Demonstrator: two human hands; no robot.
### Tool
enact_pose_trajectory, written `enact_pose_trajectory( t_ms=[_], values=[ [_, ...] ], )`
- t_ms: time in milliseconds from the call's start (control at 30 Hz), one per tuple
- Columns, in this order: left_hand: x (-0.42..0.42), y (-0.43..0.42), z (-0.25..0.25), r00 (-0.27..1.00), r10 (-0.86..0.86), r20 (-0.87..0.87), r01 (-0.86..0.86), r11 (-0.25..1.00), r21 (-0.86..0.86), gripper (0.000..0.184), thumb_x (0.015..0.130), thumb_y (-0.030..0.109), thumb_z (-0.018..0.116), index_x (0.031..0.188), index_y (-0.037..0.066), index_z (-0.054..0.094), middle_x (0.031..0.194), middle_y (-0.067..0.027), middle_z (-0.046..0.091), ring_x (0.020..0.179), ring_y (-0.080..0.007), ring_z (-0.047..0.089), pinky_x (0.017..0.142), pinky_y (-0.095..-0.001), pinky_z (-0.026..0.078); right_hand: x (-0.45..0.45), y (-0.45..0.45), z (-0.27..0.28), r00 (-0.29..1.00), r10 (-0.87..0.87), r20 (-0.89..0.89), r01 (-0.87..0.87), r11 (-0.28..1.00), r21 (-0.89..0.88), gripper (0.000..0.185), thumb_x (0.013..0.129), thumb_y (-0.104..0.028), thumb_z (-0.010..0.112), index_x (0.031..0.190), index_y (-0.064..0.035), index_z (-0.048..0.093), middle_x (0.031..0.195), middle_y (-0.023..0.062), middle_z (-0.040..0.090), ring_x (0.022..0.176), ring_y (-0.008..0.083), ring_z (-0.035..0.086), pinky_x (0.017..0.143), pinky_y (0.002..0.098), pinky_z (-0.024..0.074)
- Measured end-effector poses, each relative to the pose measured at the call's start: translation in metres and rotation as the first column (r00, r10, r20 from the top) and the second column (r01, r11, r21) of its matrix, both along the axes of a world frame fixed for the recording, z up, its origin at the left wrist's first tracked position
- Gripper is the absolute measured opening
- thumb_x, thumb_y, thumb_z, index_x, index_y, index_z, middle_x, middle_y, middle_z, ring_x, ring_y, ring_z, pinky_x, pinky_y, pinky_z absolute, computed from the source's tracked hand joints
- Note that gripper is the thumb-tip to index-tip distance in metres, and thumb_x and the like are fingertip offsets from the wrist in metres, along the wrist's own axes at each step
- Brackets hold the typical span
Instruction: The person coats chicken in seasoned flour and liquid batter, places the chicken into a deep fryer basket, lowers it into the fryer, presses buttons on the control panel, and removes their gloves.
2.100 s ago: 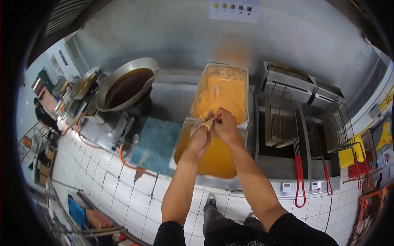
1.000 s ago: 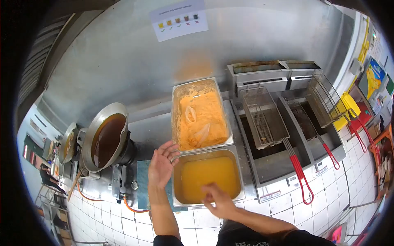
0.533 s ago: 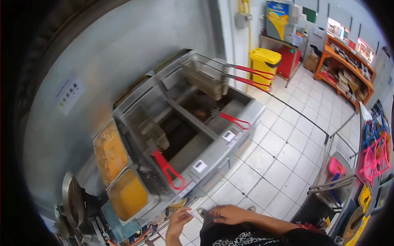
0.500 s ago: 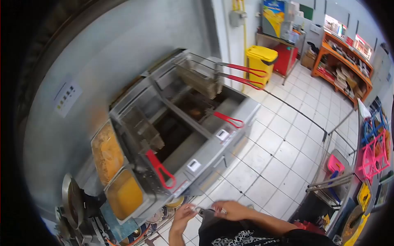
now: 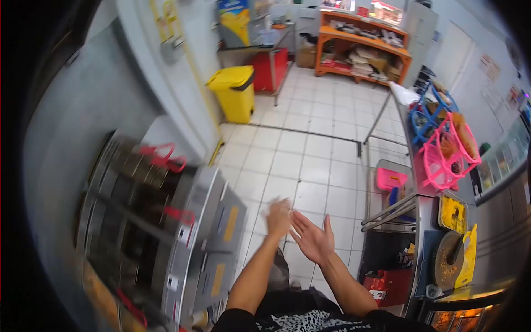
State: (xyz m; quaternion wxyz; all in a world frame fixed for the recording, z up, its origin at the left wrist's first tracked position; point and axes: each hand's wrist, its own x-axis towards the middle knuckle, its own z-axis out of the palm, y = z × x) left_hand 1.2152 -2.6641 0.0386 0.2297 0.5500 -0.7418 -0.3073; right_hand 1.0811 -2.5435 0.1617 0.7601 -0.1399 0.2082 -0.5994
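My left hand (image 5: 278, 216) is raised over the tiled floor, blurred by motion, its fingers apart and nothing seen in it. Close by on its right, my right hand (image 5: 313, 237) is open, fingers and thumb spread, holding nothing. The fingertips of both come near each other; whether they touch I cannot tell. Below them are my dark clothing and a shoe. The fryer (image 5: 182, 252) stands to the left of my forearms, with blurred red basket handles (image 5: 180, 214).
A yellow bin (image 5: 235, 97), a red-sided table and an orange shelf (image 5: 359, 47) stand ahead. On the right, a steel table holds pink (image 5: 449, 155) and blue baskets, a yellow-filled tray (image 5: 452, 213), and a round board (image 5: 447, 260). Beneath is a red box.
The view has swung right, from the fryer and trays towards the floor and right-hand table. My hands have risen and spread from near my waist. The food held earlier between them is gone.
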Motion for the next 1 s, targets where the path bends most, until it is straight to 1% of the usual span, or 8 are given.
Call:
enact_pose_trajectory(
  t_ms=[67,167,233,300,433,767,867,1000],
  values=[
    [-0.016,-0.063,-0.029,0.911,0.222,0.346,-0.375,0.795,0.476,0.063,0.104,0.051,0.042,0.150,0.009,0.046,0.156,-0.0177,0.043,0.145,-0.0373,0.040,0.120,-0.0558,0.025,-0.038,-0.016,0.019,0.988,-0.096,-0.122,0.080,0.988,-0.131,0.089,0.103,-0.069,0.010,0.161,-0.0033,0.025,0.168,0.0158,0.025,0.157,0.0288,0.016,0.128,0.0457,0.0077],
    [-0.100,-0.087,-0.042,0.645,0.629,-0.434,0.130,0.470,0.873,0.066,0.107,0.051,0.036,0.159,0.010,0.032,0.162,-0.0148,0.036,0.140,-0.0355,0.046,0.117,-0.0530,0.032,-0.089,-0.082,0.016,0.662,-0.434,-0.610,0.315,0.901,-0.299,0.079,0.107,-0.062,0.010,0.162,-0.0065,0.024,0.168,0.0114,0.025,0.158,0.0274,0.015,0.128,0.0435,0.0073],
    [-0.177,-0.062,-0.010,0.703,0.025,-0.711,0.259,0.922,0.288,0.071,0.105,0.043,0.046,0.161,0.005,0.025,0.167,-0.0169,0.025,0.152,-0.0347,0.029,0.121,-0.0543,0.022,-0.125,-0.136,-0.024,0.744,-0.367,-0.559,0.391,0.917,-0.082,0.080,0.107,-0.063,0.012,0.162,-0.0065,0.025,0.168,0.0118,0.025,0.158,0.0267,0.015,0.128,0.0442,0.0073],
    [-0.201,-0.070,0.116,0.728,-0.541,-0.422,0.424,0.838,-0.342,0.070,0.105,0.031,0.049,0.161,0.000,0.022,0.169,-0.0220,0.017,0.157,-0.0431,0.012,0.121,-0.0603,0.015,-0.161,-0.186,-0.032,0.807,-0.348,-0.477,0.435,0.897,0.081,0.085,0.104,-0.069,0.015,0.162,-0.0063,0.023,0.168,0.0145,0.024,0.157,0.0285,0.016,0.127,0.0478,0.0074],
    [-0.235,-0.142,0.169,0.754,-0.585,-0.300,0.482,0.802,-0.352,0.051,0.084,0.011,0.071,0.133,0.003,0.059,0.144,-0.0241,0.052,0.137,-0.0451,0.044,0.113,-0.0593,0.029,-0.245,-0.256,0.008,0.860,-0.478,-0.178,0.474,0.878,-0.064,0.096,0.096,-0.081,0.019,0.162,-0.0111,0.023,0.166,0.0213,0.025,0.155,0.0358,0.021,0.125,0.0534,0.0184],
    [-0.443,-0.418,0.145,0.612,-0.763,-0.210,0.601,0.621,-0.504,0.031,0.084,0.013,0.073,0.114,0.006,0.069,0.120,-0.0144,0.065,0.110,-0.0362,0.060,0.088,-0.0457,0.048,-0.436,-0.480,0.026,0.787,-0.581,-0.208,0.569,0.813,-0.119,0.090,0.100,-0.076,0.016,0.158,-0.0082,0.029,0.161,0.0232,0.036,0.150,0.0345,0.033,0.123,0.0490,0.0229],
    [-0.501,-0.501,0.140,0.666,-0.729,-0.157,0.647,0.670,-0.365,0.031,0.089,0.018,0.071,0.117,0.007,0.069,0.125,-0.0159,0.064,0.116,-0.0384,0.060,0.098,-0.0485,0.045,-0.515,-0.574,0.001,0.544,-0.668,-0.508,0.713,0.687,-0.139,0.082,0.103,-0.070,0.020,0.153,-0.0067,0.035,0.156,0.0222,0.043,0.146,0.0337,0.040,0.122,0.0477,0.0243],
    [-0.587,-0.604,0.166,0.623,-0.191,-0.759,0.685,0.600,0.412,0.065,0.103,0.045,0.058,0.155,0.011,0.040,0.160,-0.0172,0.039,0.151,-0.0401,0.030,0.125,-0.0476,0.019,-0.580,-0.716,-0.040,0.154,-0.657,-0.738,0.510,0.692,-0.511,0.068,0.107,-0.055,0.033,0.152,-0.0047,0.034,0.153,0.0198,0.047,0.141,0.0322,0.045,0.121,0.0477,0.0253]
  ],
)
